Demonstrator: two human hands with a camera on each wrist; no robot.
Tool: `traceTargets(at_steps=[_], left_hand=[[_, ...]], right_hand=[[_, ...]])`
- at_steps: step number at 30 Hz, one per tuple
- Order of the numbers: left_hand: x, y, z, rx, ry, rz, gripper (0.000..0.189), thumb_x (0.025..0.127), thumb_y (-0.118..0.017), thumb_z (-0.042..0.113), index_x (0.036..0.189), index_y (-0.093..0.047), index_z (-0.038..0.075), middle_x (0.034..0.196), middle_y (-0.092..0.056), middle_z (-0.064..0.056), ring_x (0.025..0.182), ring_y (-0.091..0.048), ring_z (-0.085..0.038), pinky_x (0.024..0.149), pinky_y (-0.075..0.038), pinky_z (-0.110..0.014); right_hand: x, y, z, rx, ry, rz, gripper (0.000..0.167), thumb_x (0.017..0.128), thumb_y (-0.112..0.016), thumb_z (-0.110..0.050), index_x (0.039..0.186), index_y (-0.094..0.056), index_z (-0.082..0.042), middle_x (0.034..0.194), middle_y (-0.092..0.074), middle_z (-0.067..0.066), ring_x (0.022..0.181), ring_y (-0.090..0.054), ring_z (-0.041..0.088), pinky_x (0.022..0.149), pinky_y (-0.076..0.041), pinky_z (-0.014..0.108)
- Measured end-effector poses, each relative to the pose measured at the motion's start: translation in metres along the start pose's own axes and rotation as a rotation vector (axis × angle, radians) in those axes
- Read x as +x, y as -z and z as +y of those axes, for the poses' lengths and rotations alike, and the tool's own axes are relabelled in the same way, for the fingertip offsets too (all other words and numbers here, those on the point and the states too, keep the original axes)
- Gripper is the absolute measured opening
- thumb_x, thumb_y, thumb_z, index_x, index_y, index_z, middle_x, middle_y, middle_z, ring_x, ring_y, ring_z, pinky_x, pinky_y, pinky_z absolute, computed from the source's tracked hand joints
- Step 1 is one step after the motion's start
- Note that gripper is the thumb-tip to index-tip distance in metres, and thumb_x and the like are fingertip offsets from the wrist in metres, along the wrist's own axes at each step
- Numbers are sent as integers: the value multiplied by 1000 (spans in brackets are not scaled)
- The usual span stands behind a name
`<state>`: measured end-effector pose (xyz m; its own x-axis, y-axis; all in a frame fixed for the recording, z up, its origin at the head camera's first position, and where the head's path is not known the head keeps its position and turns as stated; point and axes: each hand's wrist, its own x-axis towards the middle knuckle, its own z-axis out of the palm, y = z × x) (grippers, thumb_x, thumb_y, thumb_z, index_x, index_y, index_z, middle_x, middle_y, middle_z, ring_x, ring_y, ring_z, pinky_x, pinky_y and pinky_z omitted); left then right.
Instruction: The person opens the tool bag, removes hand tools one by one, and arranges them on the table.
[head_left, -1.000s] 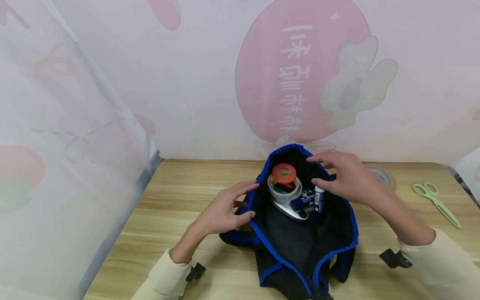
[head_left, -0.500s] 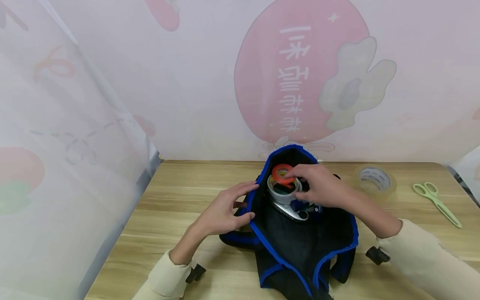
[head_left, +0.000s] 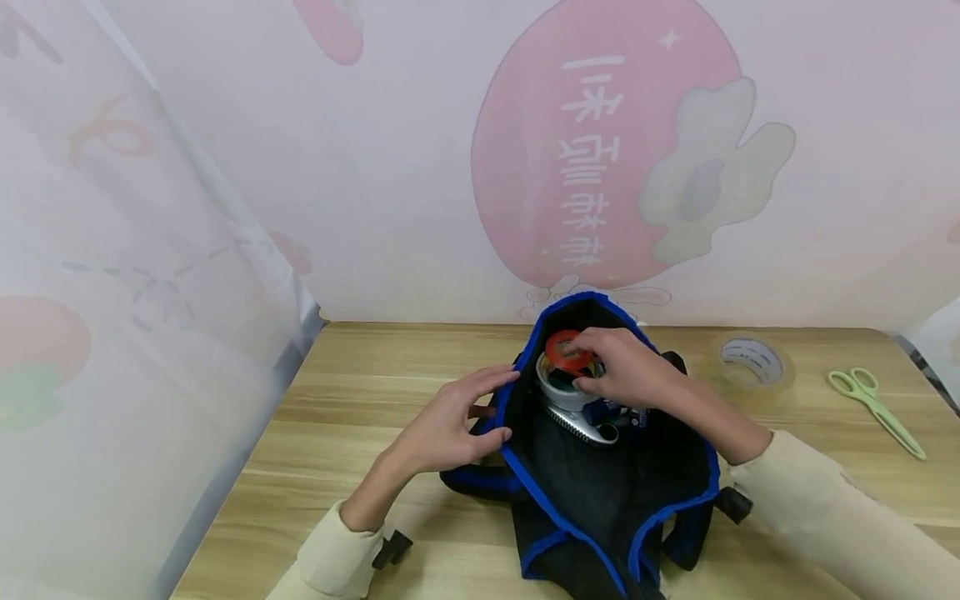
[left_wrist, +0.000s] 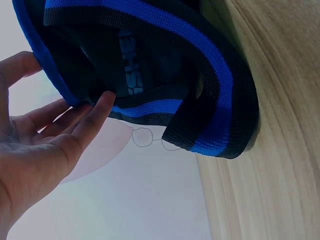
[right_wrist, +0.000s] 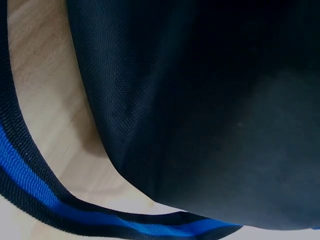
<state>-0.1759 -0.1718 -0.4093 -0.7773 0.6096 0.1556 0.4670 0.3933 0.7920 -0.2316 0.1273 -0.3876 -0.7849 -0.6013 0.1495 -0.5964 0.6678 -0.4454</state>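
A black backpack with blue trim (head_left: 577,492) lies open on the wooden table. Inside it are a red tape roll (head_left: 558,343), a white tape roll (head_left: 551,392), a silver utility knife (head_left: 577,425) and a dark blue glue stick (head_left: 639,417). My left hand (head_left: 446,423) holds the backpack's left rim. In the left wrist view, that hand's thumb reaches behind the blue edge and its other fingers lie on the outer cloth. My right hand (head_left: 626,367) reaches in, index finger on the red roll, thumb just below it. Whether it pinches the roll is hidden.
To the right of the backpack lies a clear tape roll (head_left: 752,362). Light green scissors (head_left: 876,408) lie farther right. A printed cloth wall (head_left: 420,183) rises behind the table (head_left: 360,392). The right wrist view shows mostly black cloth and a blue-striped strap (right_wrist: 90,216).
My right hand has moved left from the backpack's right side and the glue stick to the red tape roll, its thumb now closer to it. My left hand stays at the rim.
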Motion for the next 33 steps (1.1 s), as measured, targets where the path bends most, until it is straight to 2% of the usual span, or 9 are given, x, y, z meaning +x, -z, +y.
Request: traceTargets(at_steps=[9, 19, 25, 33], left_hand=[[1, -1, -1, -6, -5, -9, 70, 95, -75, 8, 160, -48, 3, 170, -42, -17, 147, -54, -38, 105, -62, -48], [1, -1, -3, 1, -12, -7, 70, 94, -75, 8, 159, -49, 3, 169, -43, -18, 144, -56, -38, 103, -63, -50], [1, -1, -3, -2, -9, -10, 70, 94, -74, 8, 159, -49, 3, 169, -43, -17, 146, -55, -38, 104, -62, -51], [1, -1, -2, -2, -2, -9, 71, 94, -75, 9, 159, -49, 3, 170, -42, -18, 147, -54, -38, 104, -62, -52]], right_hand=[[12, -10, 7, -35, -48, 0, 37, 92, -83, -9, 128, -75, -2, 127, -74, 18, 115, -68, 36, 94, -61, 50], [19, -18, 11, -135, -44, 22, 30, 92, -82, -6, 121, -77, -4, 118, -77, 14, 108, -65, 32, 92, -60, 48], [14, -12, 6, -123, -41, 55, 29, 91, -83, -7, 120, -78, -7, 119, -77, 14, 111, -66, 34, 93, -61, 49], [-3, 13, -9, -104, -41, 66, 31, 92, -83, -7, 123, -79, -8, 118, -77, 13, 111, -66, 33, 91, -61, 49]])
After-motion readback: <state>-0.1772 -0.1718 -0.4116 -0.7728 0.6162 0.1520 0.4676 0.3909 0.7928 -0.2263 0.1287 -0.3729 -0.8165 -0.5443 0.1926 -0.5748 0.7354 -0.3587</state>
